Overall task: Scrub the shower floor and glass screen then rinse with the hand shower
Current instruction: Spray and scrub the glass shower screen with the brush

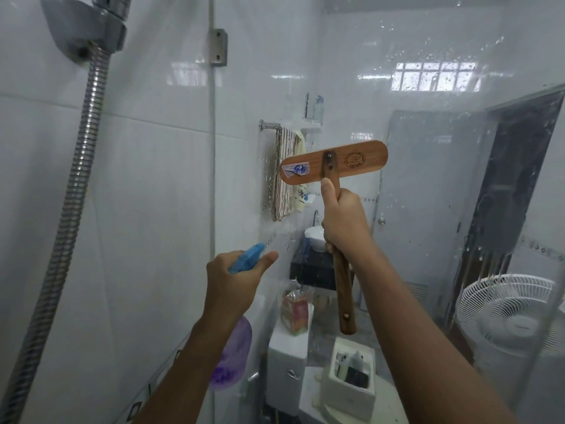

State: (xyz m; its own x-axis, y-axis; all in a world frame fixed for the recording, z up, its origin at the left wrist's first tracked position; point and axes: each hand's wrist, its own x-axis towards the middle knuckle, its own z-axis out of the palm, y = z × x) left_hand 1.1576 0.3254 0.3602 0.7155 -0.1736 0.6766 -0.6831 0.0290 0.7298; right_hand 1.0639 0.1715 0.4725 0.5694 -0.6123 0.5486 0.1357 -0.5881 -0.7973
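My right hand (344,223) grips the dark wooden handle of a scrub brush, thumb pointing up the shaft. The brush's flat wooden head (360,162) lies against the wet glass screen (428,179) at about chest height. My left hand (234,276) holds a spray bottle by its blue trigger head (246,260); the bottle's purple body (234,356) hangs below my wrist. Its nozzle points at the glass. The hand shower holder (88,29) and its metal hose (73,191) hang on the tiled wall at the left.
A metal hinge bracket (218,47) fixes the glass to the white tiled wall. Through the glass I see a striped towel (286,172) on a rail, a toilet cistern (287,362) with bottles, a white box (351,381) and a white fan (507,316).
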